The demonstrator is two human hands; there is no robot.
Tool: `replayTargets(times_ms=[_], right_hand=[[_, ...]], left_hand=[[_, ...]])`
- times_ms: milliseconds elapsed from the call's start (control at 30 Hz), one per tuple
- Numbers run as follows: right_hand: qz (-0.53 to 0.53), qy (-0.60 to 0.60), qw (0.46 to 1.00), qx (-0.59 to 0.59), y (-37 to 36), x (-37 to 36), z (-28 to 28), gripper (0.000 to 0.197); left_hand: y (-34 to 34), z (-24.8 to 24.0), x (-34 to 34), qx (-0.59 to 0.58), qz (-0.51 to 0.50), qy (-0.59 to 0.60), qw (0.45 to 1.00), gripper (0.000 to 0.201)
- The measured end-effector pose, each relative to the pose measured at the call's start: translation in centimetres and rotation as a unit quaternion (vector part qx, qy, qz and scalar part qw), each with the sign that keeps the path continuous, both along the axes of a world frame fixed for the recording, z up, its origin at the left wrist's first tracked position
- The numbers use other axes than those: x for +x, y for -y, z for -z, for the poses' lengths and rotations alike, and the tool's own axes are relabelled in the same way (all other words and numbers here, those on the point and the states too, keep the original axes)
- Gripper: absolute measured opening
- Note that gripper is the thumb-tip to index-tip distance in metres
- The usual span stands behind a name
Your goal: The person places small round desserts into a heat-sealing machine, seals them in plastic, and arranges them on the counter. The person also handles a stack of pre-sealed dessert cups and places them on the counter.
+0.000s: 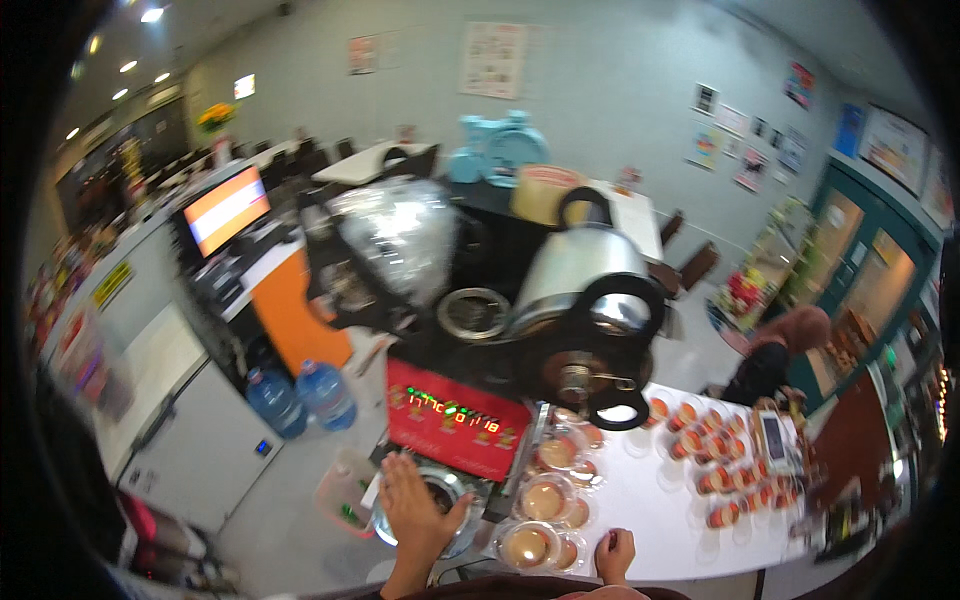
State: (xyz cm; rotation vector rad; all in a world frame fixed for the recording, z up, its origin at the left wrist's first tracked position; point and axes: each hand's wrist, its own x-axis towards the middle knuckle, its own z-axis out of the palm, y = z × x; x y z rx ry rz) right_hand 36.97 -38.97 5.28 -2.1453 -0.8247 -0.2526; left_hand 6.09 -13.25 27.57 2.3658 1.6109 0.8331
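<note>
My left hand [412, 510] lies with its fingers stretched out over the round cup holder [462, 532] of a cup sealing machine, partly hiding it. Just above is the machine's red control panel [455, 420] with a lit display. My right hand [614, 554] is curled into a fist at the near edge of the white table [650, 490]; I see nothing in it. Between my hands stand several clear plastic cups [527, 545] of milky brown drink, close to the machine's right side.
Rows of cups with orange-red drink [718, 480] stand on the table's right, near a tablet-like device [775, 440]. Two blue water bottles [325, 395] and a pink bin [347, 490] are left of the machine. A silver cylinder [590, 265] tops it. A person [775, 350] is beyond the table.
</note>
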Motion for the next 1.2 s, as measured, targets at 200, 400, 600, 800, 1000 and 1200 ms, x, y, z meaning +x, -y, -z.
replayTargets(times_ms=[200, 400, 600, 800, 1000, 1200], right_hand=[[0.035, 0.013, 0.998, -0.048, 0.4, -0.2, -1.9, 0.008], [0.014, -0.020, 0.999, -0.028, 1.0, -0.1, -2.2, 0.009], [-0.062, -0.020, 0.998, 0.006, 0.9, 0.5, -2.1, 0.013], [-0.108, -0.053, 0.989, 0.086, 2.4, 1.2, 1.4, 0.029], [-0.231, -0.013, 0.972, 0.051, 10.3, 5.1, 0.1, 0.037], [-0.182, -0.094, 0.979, 0.001, 19.8, 7.8, -1.7, 0.050]], left_hand=[[0.6, -0.6, 1.6, -0.033, -0.043, 0.013, 0.998, 0.130], [4.4, 4.5, 1.2, 0.029, -0.087, 0.029, 0.995, 0.127], [14.0, 18.5, -5.2, 0.020, -0.092, 0.142, 0.985, 0.120], [25.6, 15.5, -8.4, -0.416, 0.066, -0.223, 0.879, 0.112], [32.6, 18.2, -13.9, -0.474, 0.118, -0.131, 0.862, 0.097], [33.6, 23.0, -17.5, -0.443, 0.077, -0.260, 0.855, 0.084]])
